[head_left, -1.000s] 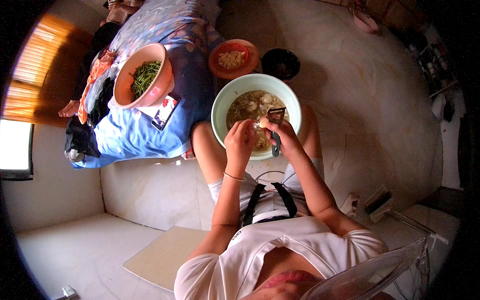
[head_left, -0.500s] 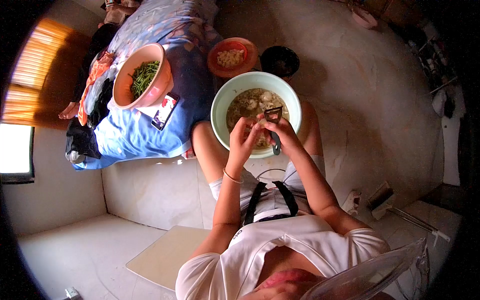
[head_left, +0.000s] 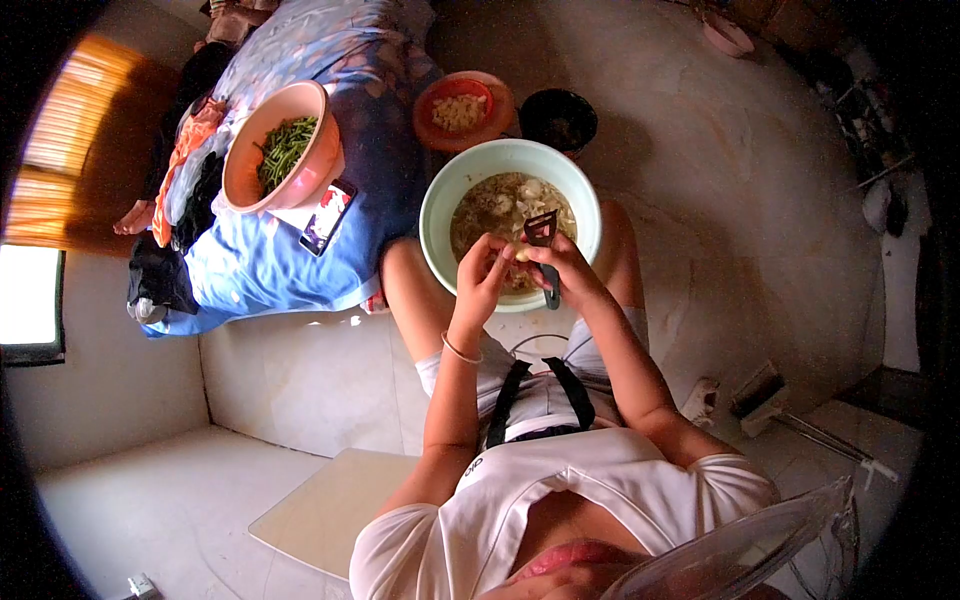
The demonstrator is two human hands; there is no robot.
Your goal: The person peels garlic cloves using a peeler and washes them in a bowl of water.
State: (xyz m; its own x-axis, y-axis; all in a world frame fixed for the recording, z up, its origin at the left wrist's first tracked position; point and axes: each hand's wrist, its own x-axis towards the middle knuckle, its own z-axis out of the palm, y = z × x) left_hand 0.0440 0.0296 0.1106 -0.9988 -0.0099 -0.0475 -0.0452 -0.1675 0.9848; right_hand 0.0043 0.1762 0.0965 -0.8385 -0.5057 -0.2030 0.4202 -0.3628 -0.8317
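Observation:
Over a pale green basin (head_left: 436, 240) both hands meet at the fingertips. My left hand (head_left: 482, 275) is closed, its thumb and fingers pinching a small pale garlic clove (head_left: 521, 256). My right hand (head_left: 567, 270) grips a dark vegetable peeler (head_left: 550, 284), blade end up, while its fingertips touch the clove as well. Murky water with whitish bulbs (head_left: 534, 190) and loose skins fills the basin, which sits between my knees.
On the blue-covered bed (head_left: 250, 275) at left stand a pink bowl (head_left: 325, 165) of green beans and a phone (head_left: 328, 217). Beyond the basin are a red bowl (head_left: 488, 97) of pale pieces and a black bucket (head_left: 590, 128). A broom (head_left: 760, 390) lies right.
The pale clove now shows more clearly between my fingertips. Both hands have shifted only slightly, and the peeler has tilted a little; it stays in my right hand.

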